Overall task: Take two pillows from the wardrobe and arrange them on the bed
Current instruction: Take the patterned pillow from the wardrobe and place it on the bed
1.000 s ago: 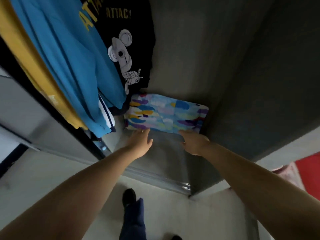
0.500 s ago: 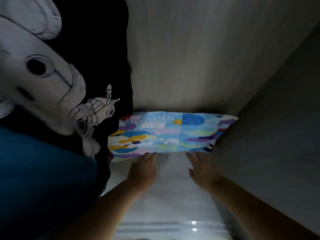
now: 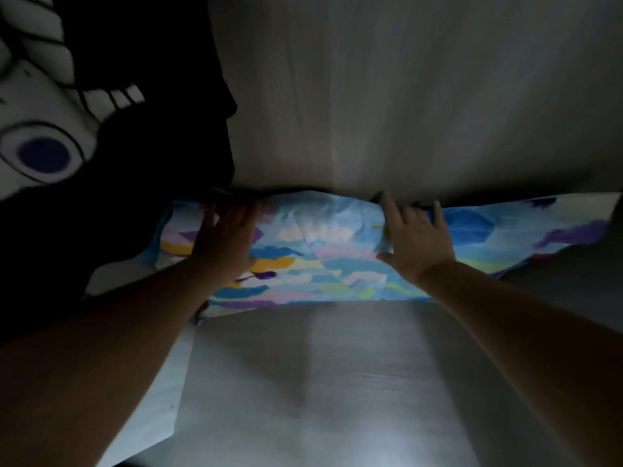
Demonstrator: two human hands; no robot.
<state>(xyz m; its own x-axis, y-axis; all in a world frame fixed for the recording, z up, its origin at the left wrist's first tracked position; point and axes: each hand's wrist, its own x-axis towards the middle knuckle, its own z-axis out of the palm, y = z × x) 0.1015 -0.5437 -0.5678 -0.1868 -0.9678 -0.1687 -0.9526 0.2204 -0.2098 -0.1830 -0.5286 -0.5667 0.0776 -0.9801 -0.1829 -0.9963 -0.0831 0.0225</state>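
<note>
Head view: the multicolored pillow (image 3: 337,257) lay on the wardrobe floor (image 3: 320,382) against the back wall (image 3: 404,96). The left hand (image 3: 226,241) rested flat on its left part, fingers straight. The right hand (image 3: 416,237) lay on its upper edge, fingers extended, not curled. A black printed garment (image 3: 101,129) hung at left.

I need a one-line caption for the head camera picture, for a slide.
Both hands, left and right, rest flat on a colourful pillow at the back of the wardrobe floor, beside a hanging black shirt.

No text, label or number can be read anywhere.
</note>
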